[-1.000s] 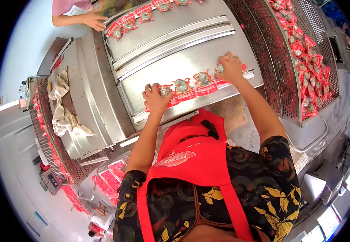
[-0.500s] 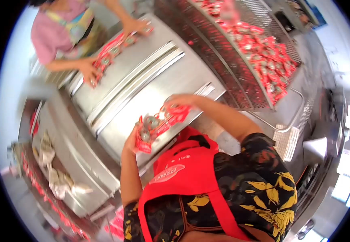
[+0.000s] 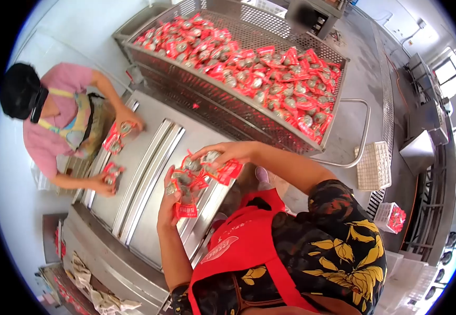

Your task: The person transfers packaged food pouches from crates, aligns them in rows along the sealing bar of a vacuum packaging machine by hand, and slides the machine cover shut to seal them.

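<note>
My left hand (image 3: 168, 202) is closed around red food packets (image 3: 187, 209) with clear windows and round greyish contents. Opposite it, my right hand (image 3: 229, 153) grips more of the same packets (image 3: 229, 171) from above, its fingers bent over them. Between the hands the packets bunch together and overlap, so where one ends is hard to tell. Both hands are above the near side of a steel worktop (image 3: 152, 207) that has raised metal bars (image 3: 146, 176) across it.
Past the worktop, a perforated steel cart (image 3: 228, 97) is heaped with similar packets (image 3: 285, 79). Across from me a co-worker (image 3: 62, 115) handles packets with both hands. Crumpled cloth (image 3: 94, 286) lies at lower left. A pale crate (image 3: 373, 165) stands on the floor at right.
My view has swung, bringing more of the cart into sight. My hands have drawn closer together, bunching the packets. The co-worker's row of packets is now split between their two separated hands.
</note>
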The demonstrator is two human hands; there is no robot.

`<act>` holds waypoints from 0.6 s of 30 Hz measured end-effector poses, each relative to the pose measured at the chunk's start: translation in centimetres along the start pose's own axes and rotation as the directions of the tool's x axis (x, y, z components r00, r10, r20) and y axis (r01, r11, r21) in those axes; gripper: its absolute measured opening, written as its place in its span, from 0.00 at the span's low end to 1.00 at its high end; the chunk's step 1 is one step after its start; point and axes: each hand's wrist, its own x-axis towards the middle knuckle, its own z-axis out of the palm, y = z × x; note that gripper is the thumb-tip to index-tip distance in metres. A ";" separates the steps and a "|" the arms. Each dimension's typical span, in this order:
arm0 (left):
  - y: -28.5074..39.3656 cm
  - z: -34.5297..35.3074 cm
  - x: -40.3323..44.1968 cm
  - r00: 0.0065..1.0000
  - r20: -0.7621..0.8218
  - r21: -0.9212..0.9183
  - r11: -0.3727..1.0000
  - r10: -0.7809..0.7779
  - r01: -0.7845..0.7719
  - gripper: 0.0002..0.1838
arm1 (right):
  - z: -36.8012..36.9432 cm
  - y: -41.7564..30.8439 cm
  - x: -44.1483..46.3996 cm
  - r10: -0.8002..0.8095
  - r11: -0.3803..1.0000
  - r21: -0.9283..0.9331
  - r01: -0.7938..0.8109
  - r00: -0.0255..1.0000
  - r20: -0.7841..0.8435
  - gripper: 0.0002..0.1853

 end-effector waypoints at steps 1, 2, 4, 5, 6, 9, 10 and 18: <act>-0.2 2.3 2.9 1.000 0.014 0.015 1.000 -0.003 0.003 0.53 | -2.0 -1.7 -2.9 -0.016 0.999 -0.043 0.015 0.999 -0.035 0.40; -0.5 4.5 5.9 0.996 0.093 0.072 0.997 -0.015 0.008 0.54 | -3.4 -3.9 -6.2 0.076 0.995 0.069 -0.073 0.996 -0.052 0.41; -1.6 9.2 12.5 0.979 0.198 0.176 0.984 -0.050 0.015 0.53 | -8.6 -6.2 -12.3 -0.112 0.981 -0.177 0.083 0.980 -0.163 0.40; -2.0 12.1 15.9 0.969 0.237 0.223 0.975 -0.066 0.012 0.52 | -11.1 -7.4 -15.5 -0.134 0.976 -0.199 0.092 0.969 -0.209 0.42; -2.5 15.4 19.3 0.958 0.274 0.267 0.964 -0.081 0.005 0.50 | -13.6 -8.8 -18.7 -0.154 0.970 -0.222 0.098 0.955 -0.253 0.45; -5.3 24.2 29.4 0.942 0.302 0.223 0.971 -0.148 0.081 0.46 | -20.1 -12.5 -27.9 -0.217 0.956 -0.273 0.107 0.884 -0.414 0.48; -6.6 26.5 32.9 0.942 0.297 0.228 0.969 -0.159 0.092 0.46 | -22.5 -13.3 -30.5 -0.218 0.963 -0.250 0.103 0.841 -0.495 0.48; -13.4 28.4 46.0 0.999 -0.004 0.342 0.939 -0.041 0.039 0.45 | -45.7 -13.8 -38.9 -0.248 0.892 -0.410 -0.189 0.554 -0.795 0.47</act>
